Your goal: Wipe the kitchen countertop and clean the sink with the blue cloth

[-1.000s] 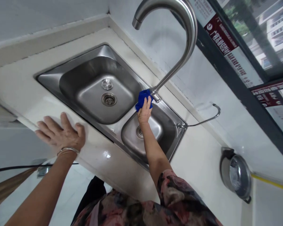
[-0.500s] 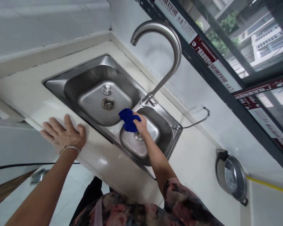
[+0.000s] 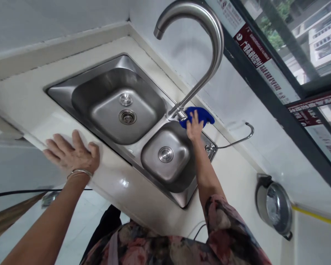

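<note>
My right hand (image 3: 195,127) presses a blue cloth (image 3: 203,115) onto the back rim of the sink, just right of the tap's base. Its fingers lie over the cloth. My left hand (image 3: 73,152), with a bracelet at the wrist, rests flat with fingers spread on the front edge of the pale counter (image 3: 113,163). Between the hands is a steel double sink (image 3: 136,147), its two basins showing bare metal and round drains. The large curved tap (image 3: 216,44) arches up behind the sink.
A thin curved spout (image 3: 237,141) stands at the sink's right corner. Farther right, a metal pot (image 3: 276,209) sits near the wall by a yellow strip (image 3: 317,216). A dark window frame (image 3: 264,77) runs along the upper right.
My right hand has moved from the divider between the basins to the back rim beside the tap, taking the blue cloth along. My left hand stays flat on the counter. The view has shifted slightly.
</note>
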Motion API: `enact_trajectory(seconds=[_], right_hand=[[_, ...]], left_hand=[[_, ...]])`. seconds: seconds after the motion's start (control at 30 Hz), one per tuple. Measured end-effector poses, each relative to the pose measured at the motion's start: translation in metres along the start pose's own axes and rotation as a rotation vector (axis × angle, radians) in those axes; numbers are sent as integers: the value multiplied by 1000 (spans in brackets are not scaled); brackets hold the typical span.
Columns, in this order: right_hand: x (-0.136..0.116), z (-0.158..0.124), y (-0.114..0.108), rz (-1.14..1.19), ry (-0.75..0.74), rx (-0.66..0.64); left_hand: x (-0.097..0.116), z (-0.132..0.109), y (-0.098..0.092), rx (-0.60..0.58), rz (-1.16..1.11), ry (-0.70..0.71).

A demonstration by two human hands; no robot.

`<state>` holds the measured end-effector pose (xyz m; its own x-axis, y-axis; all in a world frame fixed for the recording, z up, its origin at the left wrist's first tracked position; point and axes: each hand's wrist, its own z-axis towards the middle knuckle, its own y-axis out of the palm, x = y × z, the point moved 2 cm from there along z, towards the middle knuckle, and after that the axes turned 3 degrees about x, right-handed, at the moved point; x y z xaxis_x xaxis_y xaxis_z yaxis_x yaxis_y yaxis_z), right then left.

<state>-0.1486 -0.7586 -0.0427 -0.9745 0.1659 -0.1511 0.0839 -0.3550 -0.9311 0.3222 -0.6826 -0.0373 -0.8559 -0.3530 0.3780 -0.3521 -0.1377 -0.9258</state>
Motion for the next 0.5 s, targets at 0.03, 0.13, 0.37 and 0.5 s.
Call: enact_trajectory(seconds=[0.03, 0.13, 0.37, 0.5], right_hand=[[-5, 1, 9, -42, -34, -65], [-21, -6, 29, -107, -22, -110], [-58, -9, 49, -22, 153, -35], [-64, -7, 53, -10, 192, -48]], left_hand=[[0, 0, 0, -3, 6, -3], [-1, -2, 0, 21, -23, 23], [1, -4, -1, 25, -49, 41], [2, -4, -2, 32, -66, 57]])
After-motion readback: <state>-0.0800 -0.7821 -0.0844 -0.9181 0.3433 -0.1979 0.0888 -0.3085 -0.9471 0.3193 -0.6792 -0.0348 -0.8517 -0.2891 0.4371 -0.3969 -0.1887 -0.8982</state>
